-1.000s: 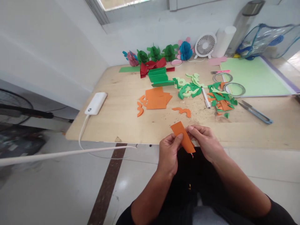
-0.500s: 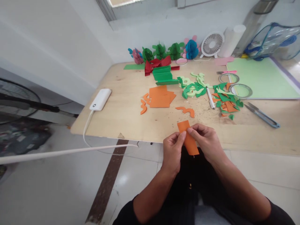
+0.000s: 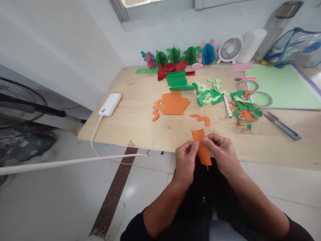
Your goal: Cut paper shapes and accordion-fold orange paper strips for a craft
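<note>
An orange paper strip (image 3: 203, 152) is held over the table's front edge, slightly tilted. My left hand (image 3: 186, 159) pinches its left side between thumb and fingers. On its right side, the thumb and fingers of my right hand (image 3: 222, 150) are closed on the same strip. Just beyond the strip lies a wavy orange cutout (image 3: 200, 118). Farther left are stacked orange paper pieces (image 3: 173, 106), with small curved orange cutouts (image 3: 155, 113) beside them.
On the wooden table (image 3: 135, 117) are a white power bank (image 3: 110, 104), folded green paper (image 3: 176, 79), green scraps (image 3: 209, 97), a white pen (image 3: 227, 106), tape rolls (image 3: 268, 99) and blue-handled snips (image 3: 286, 128). A white fan (image 3: 230, 49) and paper figures stand along the wall.
The view has shifted slightly, so the table objects appear a little farther right. Both hands keep hold of the orange strip, nearly in the same pose.
</note>
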The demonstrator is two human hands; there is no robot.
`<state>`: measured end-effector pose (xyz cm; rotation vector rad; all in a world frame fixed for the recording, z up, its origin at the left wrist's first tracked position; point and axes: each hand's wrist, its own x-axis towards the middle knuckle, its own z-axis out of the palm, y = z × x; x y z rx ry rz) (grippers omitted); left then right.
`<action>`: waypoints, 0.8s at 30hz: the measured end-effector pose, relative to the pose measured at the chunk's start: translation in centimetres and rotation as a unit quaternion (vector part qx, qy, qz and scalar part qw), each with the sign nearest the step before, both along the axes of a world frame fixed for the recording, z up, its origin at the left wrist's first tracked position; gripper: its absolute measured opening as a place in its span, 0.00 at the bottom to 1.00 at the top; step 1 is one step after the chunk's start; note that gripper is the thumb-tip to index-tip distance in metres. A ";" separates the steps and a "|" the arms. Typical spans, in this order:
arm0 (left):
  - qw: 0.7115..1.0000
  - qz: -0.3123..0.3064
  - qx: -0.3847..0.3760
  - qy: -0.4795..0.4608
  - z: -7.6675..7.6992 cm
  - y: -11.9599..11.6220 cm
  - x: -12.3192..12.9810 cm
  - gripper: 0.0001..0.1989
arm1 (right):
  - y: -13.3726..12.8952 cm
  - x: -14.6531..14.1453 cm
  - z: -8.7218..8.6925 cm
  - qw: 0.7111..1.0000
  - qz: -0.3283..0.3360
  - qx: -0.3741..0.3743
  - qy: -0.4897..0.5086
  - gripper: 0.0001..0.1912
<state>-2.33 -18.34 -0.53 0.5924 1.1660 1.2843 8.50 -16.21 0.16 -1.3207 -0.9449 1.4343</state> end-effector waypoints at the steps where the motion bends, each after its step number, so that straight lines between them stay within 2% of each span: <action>1: 1.000 0.000 -0.001 0.001 -0.1 0.0 0.0 0.16 | 0.1 0.0 0.0 1.000 -0.003 -0.001 0.006 0.14; 9: 1.000 -0.005 -0.017 0.015 -0.3 0.5 -0.4 0.15 | 0.9 -0.6 -0.1 0.998 -0.008 -0.041 0.037 0.17; 17: 0.999 0.015 -0.033 -0.005 -0.1 0.1 -0.6 0.14 | 1.4 -1.2 -0.1 0.999 -0.005 -0.038 0.018 0.17; 24: 0.999 0.031 -0.033 -0.009 -0.2 -0.1 -0.8 0.16 | 1.6 -1.0 0.2 0.998 0.027 -0.049 0.020 0.16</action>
